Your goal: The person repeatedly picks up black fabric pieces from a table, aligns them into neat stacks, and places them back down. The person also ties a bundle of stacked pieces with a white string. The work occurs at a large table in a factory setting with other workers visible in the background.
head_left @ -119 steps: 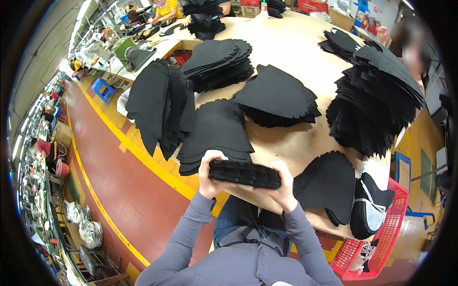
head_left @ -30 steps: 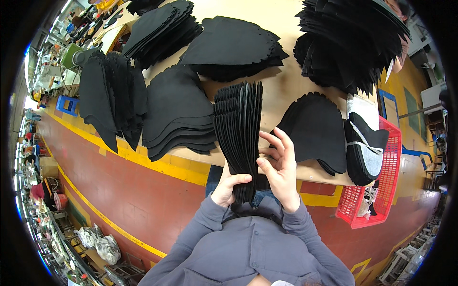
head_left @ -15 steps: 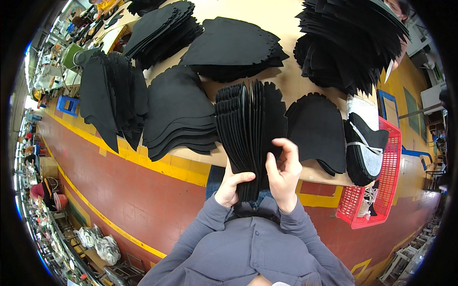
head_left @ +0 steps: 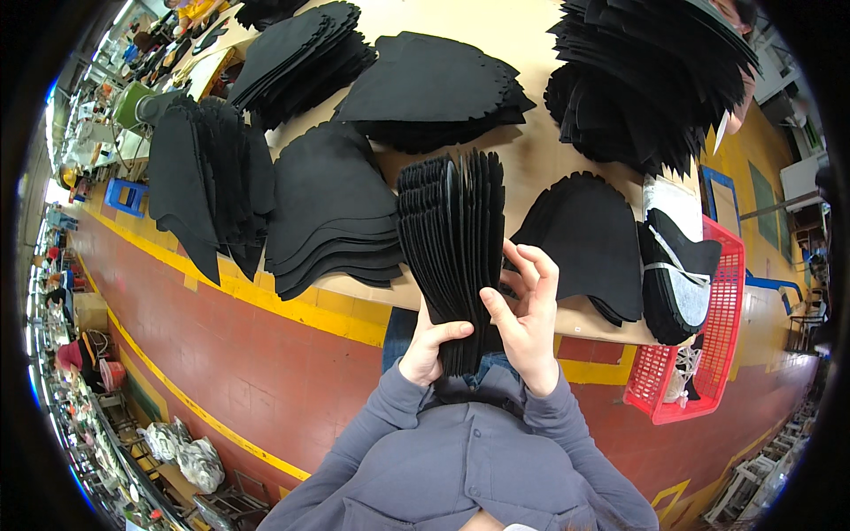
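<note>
Upright over the table's near edge stands a fanned stack of black cut pieces (head_left: 452,243), notched along the top. They look like thin sheet material. My left hand (head_left: 431,347) is closed round the lower left of the stack, its thumb across the front. On the other side, my right hand (head_left: 529,314) grips the stack's right edge, thumb at the front and fingers partly hidden behind. To the right of it lies a pile of rounded black pieces (head_left: 589,243). Left of the held stack sits another black pile (head_left: 332,208) with wavy lower edges.
More black piles (head_left: 429,80) cover the tan table (head_left: 536,164). A tied black-and-grey bundle (head_left: 677,279) rests at the right corner, beside a red plastic basket (head_left: 728,327). Part of another person (head_left: 744,88) shows beyond the tall far-right pile. A blue stool (head_left: 127,196) stands left.
The piece that stood apart at the right of the held stack has come in against the others. My right hand's thumb has moved left onto the stack; my left hand keeps its hold.
</note>
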Demonstrator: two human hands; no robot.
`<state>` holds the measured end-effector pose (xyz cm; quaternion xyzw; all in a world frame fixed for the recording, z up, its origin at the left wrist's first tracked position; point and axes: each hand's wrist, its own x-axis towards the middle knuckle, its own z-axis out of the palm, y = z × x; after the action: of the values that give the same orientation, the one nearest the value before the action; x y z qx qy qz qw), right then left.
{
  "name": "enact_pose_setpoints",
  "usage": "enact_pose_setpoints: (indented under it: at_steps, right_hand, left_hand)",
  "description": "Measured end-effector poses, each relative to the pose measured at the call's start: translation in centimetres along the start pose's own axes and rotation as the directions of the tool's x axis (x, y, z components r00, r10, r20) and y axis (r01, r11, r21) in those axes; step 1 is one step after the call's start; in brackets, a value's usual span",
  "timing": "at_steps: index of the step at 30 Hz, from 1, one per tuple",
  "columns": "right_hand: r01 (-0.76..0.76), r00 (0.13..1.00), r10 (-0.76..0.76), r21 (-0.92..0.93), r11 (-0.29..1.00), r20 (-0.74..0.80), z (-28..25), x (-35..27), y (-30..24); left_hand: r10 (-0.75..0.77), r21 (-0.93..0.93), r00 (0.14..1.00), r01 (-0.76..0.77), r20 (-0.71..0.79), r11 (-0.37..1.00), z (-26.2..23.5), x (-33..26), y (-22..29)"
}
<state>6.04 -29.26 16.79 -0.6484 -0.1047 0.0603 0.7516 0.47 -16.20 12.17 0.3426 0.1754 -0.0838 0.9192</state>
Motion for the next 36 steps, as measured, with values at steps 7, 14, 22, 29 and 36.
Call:
enact_pose_setpoints:
  at_steps: [7, 14, 22, 29, 36]
  right_hand:
    - [0.361, 0.924, -0.379, -0.204, 0.910, -0.056, -0.1, 0.8, 1.3]
    - [0.001, 0.996, -0.034, -0.380, 0.925, -0.080, -1.2, 0.6, -0.5]
    - [0.304, 0.912, -0.397, -0.478, 0.824, -0.105, -0.6, 0.4, 0.9]
    - [0.265, 0.953, -0.298, -0.651, 0.711, 0.061, -0.9, 0.4, -0.6]
    - [0.426, 0.854, -0.517, -0.648, 0.632, 0.056, -1.0, 0.8, 1.1]
  left_hand:
    - [0.001, 0.006, 1.000, -0.001, -0.004, 1.000, -0.4, 0.2, -0.5]
    - [-0.003, 0.022, 1.000, 0.003, -0.028, 1.000, 0.4, 0.1, -0.3]
    - [-0.010, 0.026, 1.000, 0.011, -0.019, 1.000, -0.4, 0.3, -1.0]
    - [-0.010, 0.037, 0.999, 0.011, -0.042, 0.999, -0.4, 0.2, -0.9]
    - [-0.006, 0.005, 1.000, 0.006, -0.015, 1.000, -0.4, 0.3, -1.2]
